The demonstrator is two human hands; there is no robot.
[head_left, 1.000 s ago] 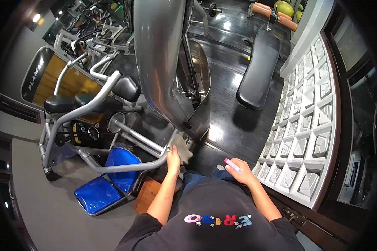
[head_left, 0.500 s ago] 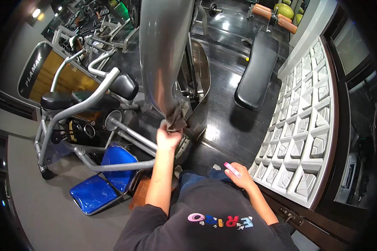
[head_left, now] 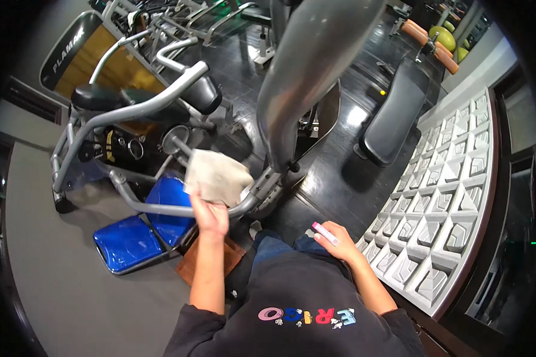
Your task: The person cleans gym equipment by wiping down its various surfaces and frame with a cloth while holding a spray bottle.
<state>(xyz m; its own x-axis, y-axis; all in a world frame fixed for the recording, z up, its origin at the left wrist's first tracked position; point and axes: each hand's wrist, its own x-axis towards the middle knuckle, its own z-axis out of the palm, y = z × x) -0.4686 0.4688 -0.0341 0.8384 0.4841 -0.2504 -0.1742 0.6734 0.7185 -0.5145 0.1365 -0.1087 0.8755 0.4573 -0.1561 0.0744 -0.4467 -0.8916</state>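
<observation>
A light beige cloth (head_left: 219,177) hangs from the fingers of my left hand (head_left: 211,218), in front of the lower bars of a gym machine. The grey tubular bar (head_left: 161,209) runs just behind that hand. To the right of the cloth rises the machine's thick grey column (head_left: 315,65). My right hand (head_left: 337,240) is closed around a small pale bottle (head_left: 326,234) with a pink cap, held near my waist.
A blue chair (head_left: 128,243) and a brown wooden box (head_left: 211,262) are at the lower left. A black padded bench (head_left: 397,113) stands at the upper right, beside a white relief wall panel (head_left: 438,205). Another machine's panel (head_left: 104,56) is at the upper left.
My left hand has moved away from the base of the grey column, to the left and down, and the cloth is now spread out. The view has turned. My right hand keeps the bottle.
</observation>
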